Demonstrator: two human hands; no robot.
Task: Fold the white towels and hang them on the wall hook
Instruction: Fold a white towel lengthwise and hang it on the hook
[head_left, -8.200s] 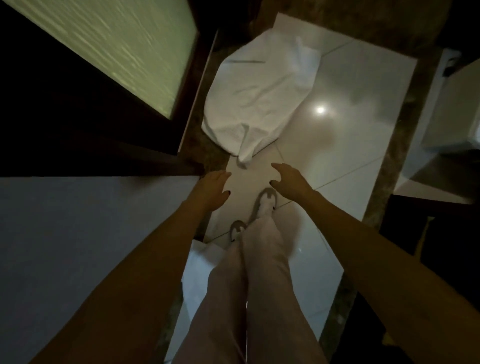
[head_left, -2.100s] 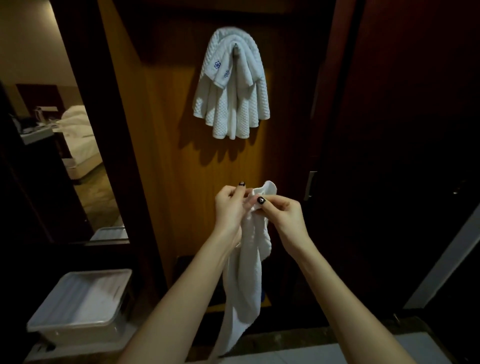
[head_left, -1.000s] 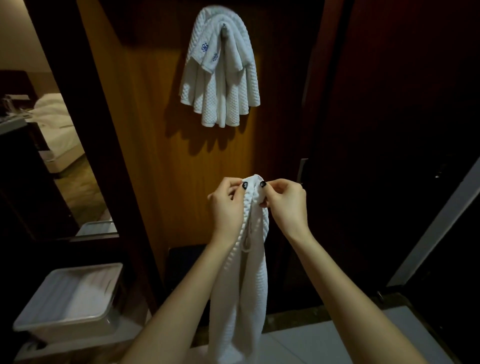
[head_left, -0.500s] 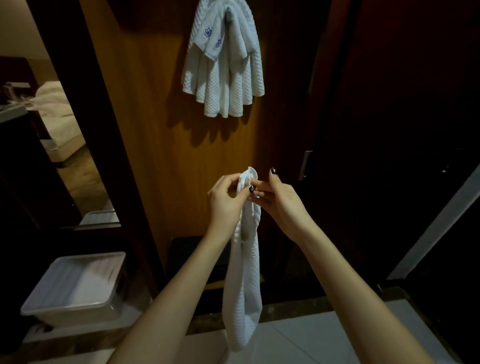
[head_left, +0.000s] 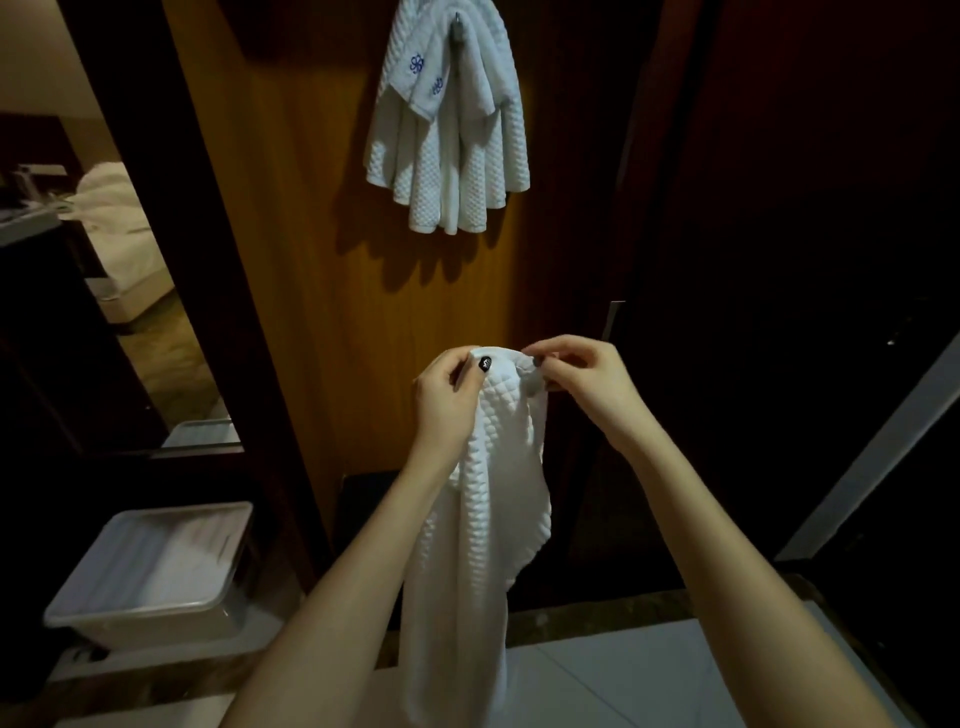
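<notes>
Low at the near left sits a translucent white plastic storage bin (head_left: 156, 561). Beyond it, through a doorway, a bed with white linen (head_left: 119, 218) shows at the far left. Right of the doorway rises an orange-brown wooden wall panel (head_left: 311, 260). High on it, a bunch of white waffle-weave towels with blue embroidered marks (head_left: 447, 156) hangs from a small metal wall hook (head_left: 457, 26), which is mostly buried in their folds.

Nearer, below that bunch, the person's left hand (head_left: 449, 400) grips the top of a white waffle-weave towel (head_left: 493, 493), fingers curled behind it and the thumb pressed on its front. The towel hangs straight down in a loose, narrow drape towards the pale tiled floor (head_left: 623, 675). The right hand (head_left: 587, 379) pinches the same top edge from the right between thumb and fingertips, its other fingers loosely bent. Right of the hands the wall and door are too dark to read.

The step in hand looks like the folding: the top edge is being gathered and matched while the cloth hangs free. It appears only partly folded, with one side bulging out to the right. The next move probably calls for evening the layers. After that, the bunched top must be raised well up to the hook and slipped on beside the towels already there, without knocking them off.
</notes>
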